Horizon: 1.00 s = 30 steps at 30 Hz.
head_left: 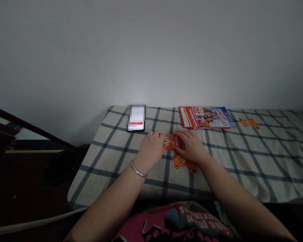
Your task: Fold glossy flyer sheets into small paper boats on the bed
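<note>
Red card between left hand and right hand, fingers half-curled, pinching its ends far as I can tell, kinda dim; phone at its 10 o'clock, leaflets at 2.

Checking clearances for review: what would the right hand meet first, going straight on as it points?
The right hand would first meet the red printed card at its fingertips; just past it, probably the left hand, though depth is unclear.

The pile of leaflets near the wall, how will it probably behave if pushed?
The pile of leaflets would probably fan apart, since its edges are not aligned. It seems unlikely to roll or tip, lying flat on the checked cloth.
</note>
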Available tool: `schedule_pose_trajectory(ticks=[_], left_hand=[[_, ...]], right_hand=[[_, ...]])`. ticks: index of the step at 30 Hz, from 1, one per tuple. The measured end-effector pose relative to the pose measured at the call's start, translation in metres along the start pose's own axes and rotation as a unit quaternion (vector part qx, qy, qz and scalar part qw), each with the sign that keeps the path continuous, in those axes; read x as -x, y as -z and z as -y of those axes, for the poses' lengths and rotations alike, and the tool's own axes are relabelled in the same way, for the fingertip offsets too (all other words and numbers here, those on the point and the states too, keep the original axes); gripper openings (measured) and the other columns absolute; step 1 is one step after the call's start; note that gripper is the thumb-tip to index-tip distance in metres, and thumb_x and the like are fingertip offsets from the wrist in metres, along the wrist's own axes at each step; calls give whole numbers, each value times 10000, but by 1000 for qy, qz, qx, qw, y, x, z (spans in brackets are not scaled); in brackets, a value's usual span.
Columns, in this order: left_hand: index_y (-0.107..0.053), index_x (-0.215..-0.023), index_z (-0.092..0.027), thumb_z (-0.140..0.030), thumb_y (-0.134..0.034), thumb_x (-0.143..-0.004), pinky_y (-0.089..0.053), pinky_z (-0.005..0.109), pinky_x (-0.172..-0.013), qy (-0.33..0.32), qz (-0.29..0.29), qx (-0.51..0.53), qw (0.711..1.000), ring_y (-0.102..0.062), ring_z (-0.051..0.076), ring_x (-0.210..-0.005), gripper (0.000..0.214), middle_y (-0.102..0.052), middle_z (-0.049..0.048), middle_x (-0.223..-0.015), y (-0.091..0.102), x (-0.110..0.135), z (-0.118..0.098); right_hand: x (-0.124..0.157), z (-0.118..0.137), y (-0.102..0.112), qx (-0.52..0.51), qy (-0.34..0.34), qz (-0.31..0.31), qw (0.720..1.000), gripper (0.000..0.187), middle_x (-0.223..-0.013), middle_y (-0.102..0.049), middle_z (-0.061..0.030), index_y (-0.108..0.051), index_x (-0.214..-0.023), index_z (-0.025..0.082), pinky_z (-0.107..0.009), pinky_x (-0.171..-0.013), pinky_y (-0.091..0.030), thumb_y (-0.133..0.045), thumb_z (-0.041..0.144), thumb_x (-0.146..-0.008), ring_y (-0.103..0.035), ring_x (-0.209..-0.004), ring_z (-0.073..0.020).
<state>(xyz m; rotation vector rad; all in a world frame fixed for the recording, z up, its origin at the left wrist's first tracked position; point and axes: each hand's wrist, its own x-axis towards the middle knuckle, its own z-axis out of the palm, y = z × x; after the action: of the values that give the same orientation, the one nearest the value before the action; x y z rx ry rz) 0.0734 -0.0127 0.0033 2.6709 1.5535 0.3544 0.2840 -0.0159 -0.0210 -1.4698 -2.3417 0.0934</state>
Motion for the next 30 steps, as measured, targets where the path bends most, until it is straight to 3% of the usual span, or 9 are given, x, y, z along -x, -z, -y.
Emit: schedule_pose_trajectory(ticks=[7,12,17,20,23,27,30], left_hand=[[-640,-1021,-118,-167,-674,-832,-538,393,-736,38,109,-51,992,-669,323,-939,198,-648,157,-1028,24,-38,-15],[-638,-999,-125,-247,-791,-739,-539,386,-747,5,123,-41,992,-679,330,-940,325,-666,139,-990,20,-54,-9],[-609,-1013,-161,-399,-799,-744,-514,353,-797,-59,106,-13,993,-648,274,-950,407,-647,100,-1001,8,-45,19],[-601,-1027,-185,-428,-790,-738,-498,356,-829,-57,99,36,993,-622,255,-950,422,-627,66,-977,0,-36,31],[-601,-1062,-170,-426,-762,-772,-484,386,-888,-44,52,42,997,-586,271,-1012,419,-600,91,-1018,-5,-21,32],[-570,-1173,-180,-540,-781,-713,-462,436,-940,-16,-14,52,998,-535,303,-1066,621,-564,113,-1121,-9,-2,26],[-579,-1141,-177,-527,-817,-670,-463,435,-934,-9,-13,71,997,-527,304,-1063,634,-562,106,-1110,-10,1,25]], right_hand=[[-1,1,1,8,-1,-2,1000,528,-1303,-633,-111,-606,-1277,173,-490,-1015,-434,-679,400,-806,-561,-1168,-307],[-2,0,2,19,-2,5,1000,505,-1302,-636,-95,-636,-1254,181,-498,-1014,-435,-665,430,-816,-560,-1165,-311],[-2,0,0,14,-8,3,1000,552,-1315,-624,-105,-613,-1289,169,-501,-1017,-439,-677,424,-804,-549,-1179,-315],[-2,0,-2,5,-16,-1,1000,562,-1312,-626,-100,-602,-1299,187,-512,-1006,-444,-684,420,-795,-552,-1174,-315],[-1,-1,-3,-6,-18,-7,1000,553,-1318,-622,-94,-599,-1302,201,-508,-1010,-441,-685,395,-792,-550,-1184,-309],[0,-1,-3,-12,-18,-5,1000,548,-1308,-627,-96,-598,-1301,215,-516,-1014,-436,-685,403,-794,-555,-1178,-306],[0,-2,-4,-10,-25,-5,1000,607,-1308,-624,-110,-557,-1348,202,-527,-1008,-438,-686,405,-791,-549,-1182,-318]])
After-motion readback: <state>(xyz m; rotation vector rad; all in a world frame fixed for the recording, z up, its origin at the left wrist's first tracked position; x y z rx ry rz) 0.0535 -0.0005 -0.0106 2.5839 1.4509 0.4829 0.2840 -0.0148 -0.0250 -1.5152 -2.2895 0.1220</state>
